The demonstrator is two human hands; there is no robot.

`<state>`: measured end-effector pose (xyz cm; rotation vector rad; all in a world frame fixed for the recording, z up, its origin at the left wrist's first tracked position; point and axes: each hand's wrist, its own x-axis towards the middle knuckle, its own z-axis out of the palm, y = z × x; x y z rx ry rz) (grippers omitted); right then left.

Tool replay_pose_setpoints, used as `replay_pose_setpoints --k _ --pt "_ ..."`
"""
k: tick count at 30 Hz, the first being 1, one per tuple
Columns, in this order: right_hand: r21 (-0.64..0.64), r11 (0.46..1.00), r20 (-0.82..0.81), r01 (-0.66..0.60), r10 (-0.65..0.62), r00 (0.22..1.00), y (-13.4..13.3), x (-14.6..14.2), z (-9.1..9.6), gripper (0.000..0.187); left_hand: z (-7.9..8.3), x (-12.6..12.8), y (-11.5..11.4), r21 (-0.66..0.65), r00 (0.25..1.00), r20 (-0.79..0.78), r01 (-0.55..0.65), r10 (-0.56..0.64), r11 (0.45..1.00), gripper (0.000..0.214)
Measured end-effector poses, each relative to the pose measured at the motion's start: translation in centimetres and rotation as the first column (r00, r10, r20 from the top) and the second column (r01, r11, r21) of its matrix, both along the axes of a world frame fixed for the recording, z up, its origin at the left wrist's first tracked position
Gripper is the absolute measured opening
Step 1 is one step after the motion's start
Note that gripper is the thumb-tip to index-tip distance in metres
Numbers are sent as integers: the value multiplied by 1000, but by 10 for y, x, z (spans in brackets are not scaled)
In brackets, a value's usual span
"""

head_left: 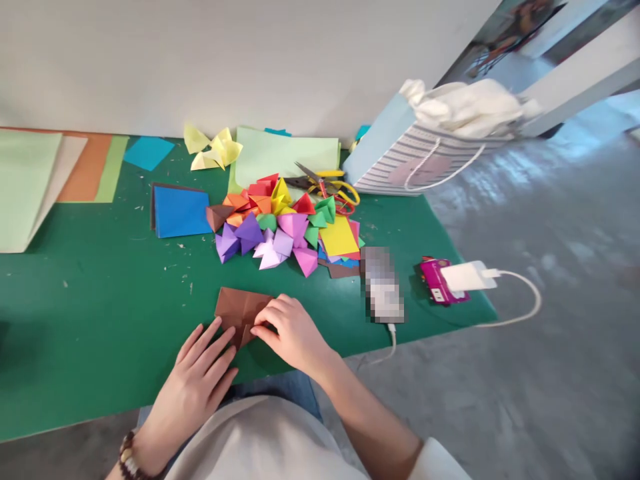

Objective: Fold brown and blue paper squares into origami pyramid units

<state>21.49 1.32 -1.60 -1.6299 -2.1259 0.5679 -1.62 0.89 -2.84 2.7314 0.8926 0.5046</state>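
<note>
On my feed, the green tabletop (100, 300) carries a heap of folded multicoloured origami pieces (270, 230), with yellow-handled scissors (325, 187) at its far edge and a blue paper stack (180, 211) to its left. Loose paper sheets (283, 157) line the far edge, a folded brown paper (240, 313) lies near me, and a striped paper bag (395, 163) sits at the far corner.
</note>
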Motion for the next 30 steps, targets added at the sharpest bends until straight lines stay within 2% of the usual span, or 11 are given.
replay_pose_setpoints --k 11,17,24,27,30 --pt "-9 1000 -40 19 -19 999 -5 1 0 9 3 0 4 32 1000 -20 24 -23 999 24" --pt "2 999 -5 41 -41 999 -3 -3 -1 11 2 2 3 9 1000 28 5 -5 1000 24" --pt "20 999 -49 35 -34 998 -7 -5 -2 15 5 5 -5 -25 1000 -16 -22 22 999 22" --pt "7 1000 -63 14 -14 998 -8 -4 -4 14 8 5 -7 -34 998 -37 -46 45 998 28" --pt "-2 1000 -29 -2 2 1000 -8 -4 -4 15 12 5 -8 -29 997 -72 -21 19 999 38"
